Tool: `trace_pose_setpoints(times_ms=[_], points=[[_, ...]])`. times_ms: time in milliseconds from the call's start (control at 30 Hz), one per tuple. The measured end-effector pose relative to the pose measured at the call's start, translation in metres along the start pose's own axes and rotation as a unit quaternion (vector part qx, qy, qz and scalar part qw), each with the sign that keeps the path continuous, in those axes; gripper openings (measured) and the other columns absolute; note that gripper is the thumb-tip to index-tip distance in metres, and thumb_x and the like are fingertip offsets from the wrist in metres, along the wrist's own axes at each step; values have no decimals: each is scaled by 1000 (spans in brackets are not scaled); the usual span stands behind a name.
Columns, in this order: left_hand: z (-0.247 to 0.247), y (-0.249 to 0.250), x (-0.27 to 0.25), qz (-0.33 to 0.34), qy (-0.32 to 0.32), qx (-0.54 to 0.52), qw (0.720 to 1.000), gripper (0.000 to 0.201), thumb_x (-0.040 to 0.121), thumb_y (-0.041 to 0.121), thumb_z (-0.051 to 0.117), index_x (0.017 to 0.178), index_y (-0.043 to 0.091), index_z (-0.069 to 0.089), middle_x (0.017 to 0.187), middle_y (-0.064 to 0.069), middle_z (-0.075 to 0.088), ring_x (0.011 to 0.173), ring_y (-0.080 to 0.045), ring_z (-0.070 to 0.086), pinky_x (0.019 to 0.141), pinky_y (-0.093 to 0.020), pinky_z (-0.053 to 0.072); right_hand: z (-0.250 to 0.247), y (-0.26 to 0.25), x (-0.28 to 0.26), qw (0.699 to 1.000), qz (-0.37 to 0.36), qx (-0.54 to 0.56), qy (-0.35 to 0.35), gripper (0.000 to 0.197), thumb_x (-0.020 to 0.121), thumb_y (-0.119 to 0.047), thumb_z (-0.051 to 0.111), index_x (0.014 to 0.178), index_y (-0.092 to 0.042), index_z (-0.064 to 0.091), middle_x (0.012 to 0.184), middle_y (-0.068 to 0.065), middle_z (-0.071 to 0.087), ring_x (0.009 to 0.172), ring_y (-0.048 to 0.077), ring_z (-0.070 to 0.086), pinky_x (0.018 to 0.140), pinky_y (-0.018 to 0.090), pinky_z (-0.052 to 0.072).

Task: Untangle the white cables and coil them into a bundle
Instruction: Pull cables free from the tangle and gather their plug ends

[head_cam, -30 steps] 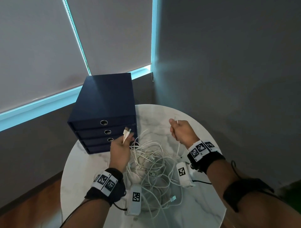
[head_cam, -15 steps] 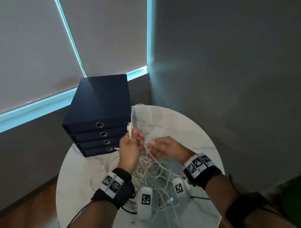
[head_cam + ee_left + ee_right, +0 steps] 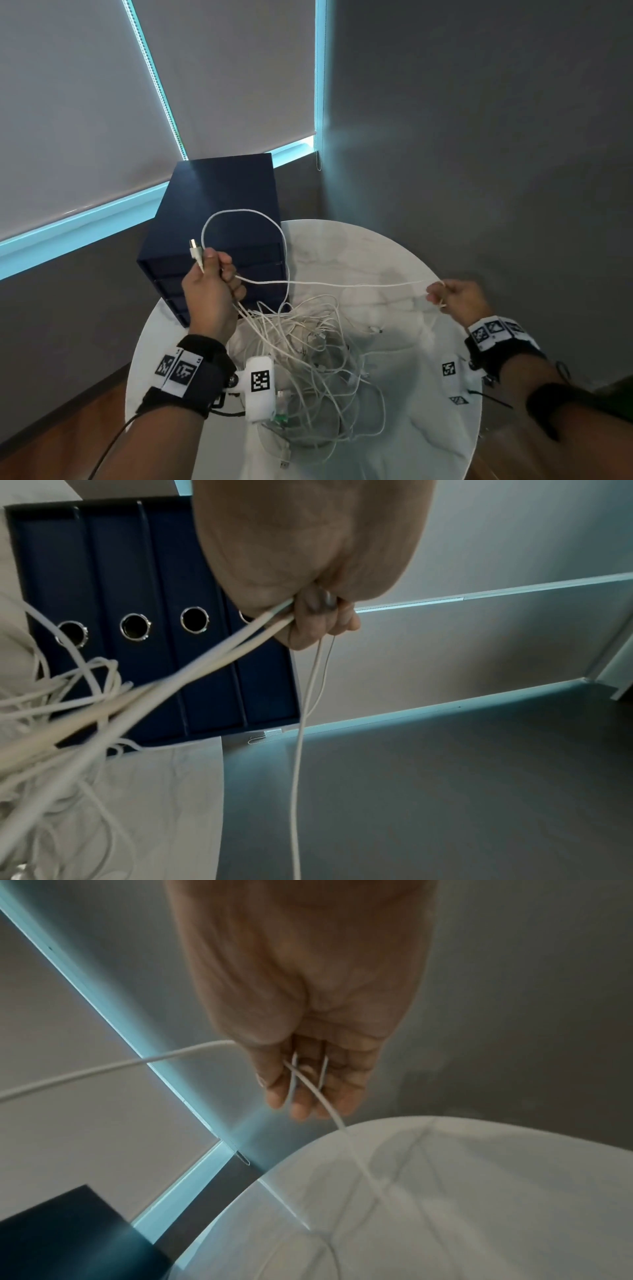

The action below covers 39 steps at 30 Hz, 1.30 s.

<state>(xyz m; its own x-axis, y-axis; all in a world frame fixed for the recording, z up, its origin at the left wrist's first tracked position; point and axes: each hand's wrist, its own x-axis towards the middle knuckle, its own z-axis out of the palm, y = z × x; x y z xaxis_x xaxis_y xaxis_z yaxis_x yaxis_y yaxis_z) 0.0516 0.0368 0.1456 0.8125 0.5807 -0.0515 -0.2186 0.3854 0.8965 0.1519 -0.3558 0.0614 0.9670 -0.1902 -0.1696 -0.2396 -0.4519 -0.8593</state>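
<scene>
Half a second ago the two hands sat close together over the tangle; now they are well apart, with one white cable stretched nearly straight between them across the middle of the head view. The left hand, left of centre, is clenched on a plug end and several strands, and a loop that was small earlier now arches wide in front of the dark blue drawer box. The right hand, at the right edge, pinches the cable's other stretch. The rest of the white cables lie heaped on the round marble table, lower centre.

The left wrist view alone shows the bunch of strands leaving the fist and the box's four ring pulls. The right wrist view alone shows the cable crossing itself over the curled fingers.
</scene>
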Motion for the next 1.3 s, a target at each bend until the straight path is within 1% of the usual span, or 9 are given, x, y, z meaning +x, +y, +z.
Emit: trace_pose_setpoints(times_ms=[133, 267, 400, 567, 633, 833, 1100, 1200, 1300], points=[[-2, -14, 0, -31, -23, 45, 998, 38, 109, 29, 38, 78, 15, 54, 54, 5, 37, 43, -7, 27, 39, -19, 24, -24, -25, 1, 993, 5, -59, 101, 35, 87, -44, 64, 89, -11, 76, 81, 10, 71, 77, 28, 64, 78, 32, 51], [2, -38, -14, -131, -116, 202, 963, 38, 107, 26, 43, 86, 4, 66, 56, -1, 48, 40, -8, 33, 38, -19, 25, -27, -61, 1, 990, 7, 112, 90, 22, 91, -5, 51, 83, -5, 72, 50, 10, 57, 48, 23, 50, 48, 22, 42], [12, -68, -37, -209, -190, 329, 901, 33, 106, 23, 47, 97, 1, 71, 63, -5, 69, 33, -7, 41, 37, -19, 29, -17, -85, -4, 939, 31, 343, -10, 31, 89, -2, 39, 83, -4, 69, 74, 12, 66, 57, 25, 60, 54, 27, 54], [21, -88, -42, -117, -150, 419, 888, 43, 104, 27, 50, 64, 13, 53, 55, 0, 50, 46, -15, 45, 54, -28, 37, 13, -108, -30, 958, -102, 268, -8, 27, 95, 4, 44, 95, -7, 68, 84, 9, 68, 43, 15, 51, 46, 24, 41], [26, -86, -45, -95, -138, 398, 902, 44, 104, 29, 49, 63, 14, 47, 55, 0, 47, 49, -17, 43, 53, -29, 36, 32, -114, -40, 964, -154, 215, -25, 28, 96, 7, 42, 98, -10, 64, 86, 9, 69, 38, 13, 43, 41, 22, 34], [50, -75, -51, -170, -131, 210, 954, 44, 106, 34, 44, 93, 4, 74, 60, 3, 56, 42, -8, 41, 43, -23, 32, 91, -118, -78, 955, -191, 172, -148, 21, 97, 1, 49, 107, -18, 51, 91, 9, 73, 42, 17, 50, 45, 23, 42], [46, -68, -41, -235, -102, 99, 961, 48, 106, 42, 39, 110, 6, 71, 103, -12, 76, 85, -23, 68, 73, -37, 49, 125, -105, -108, 946, -191, 146, -217, 33, 88, 0, 62, 80, -30, 72, 75, 7, 70, 50, 12, 53, 50, 28, 45], [45, -67, -37, -248, -73, 58, 964, 47, 107, 39, 39, 100, 3, 69, 88, -11, 75, 77, -22, 69, 71, -36, 51, 123, -93, -107, 943, -226, 64, -236, 25, 84, -3, 69, 76, -26, 72, 66, -8, 68, 52, 1, 55, 57, 21, 45], [47, -62, -32, -255, -58, 4, 965, 41, 108, 35, 38, 90, 7, 63, 68, -5, 63, 62, -19, 61, 63, -34, 50, 115, -79, -108, 923, -217, 9, -318, 14, 81, -1, 71, 79, -14, 75, 72, -5, 71, 62, 5, 62, 62, 23, 50]])
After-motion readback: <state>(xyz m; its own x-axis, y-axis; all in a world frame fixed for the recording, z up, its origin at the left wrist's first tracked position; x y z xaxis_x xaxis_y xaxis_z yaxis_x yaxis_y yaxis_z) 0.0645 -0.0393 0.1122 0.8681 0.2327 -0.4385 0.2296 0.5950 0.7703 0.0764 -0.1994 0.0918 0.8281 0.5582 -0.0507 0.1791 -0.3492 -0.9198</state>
